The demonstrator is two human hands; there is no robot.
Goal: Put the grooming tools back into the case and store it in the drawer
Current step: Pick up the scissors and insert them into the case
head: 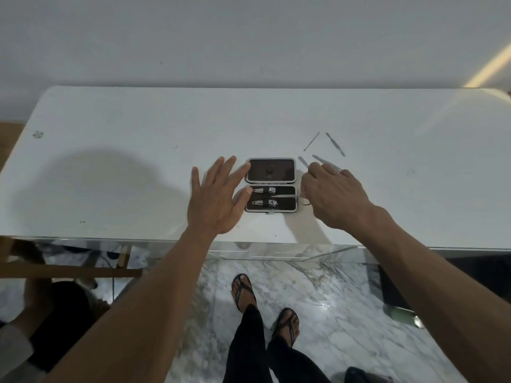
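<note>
A: Where's the case point(271, 184)?

B: Open flat on the white bench point(110, 150), between both hands. The left hand point(214, 199) is spread, fingers point(240, 172) straight, tips touching the case's left edge.

A: And the right hand point(333, 196)?

B: Fingers curled at the case's right edge, over the end of a thin tool point(286, 196) lying across the lower half beside two nail clippers point(264, 196). The grip itself is hidden.

A: Other tools?

B: Four thin metal tools point(335, 140) lie just beyond; one is partly covered by the right hand.
</note>
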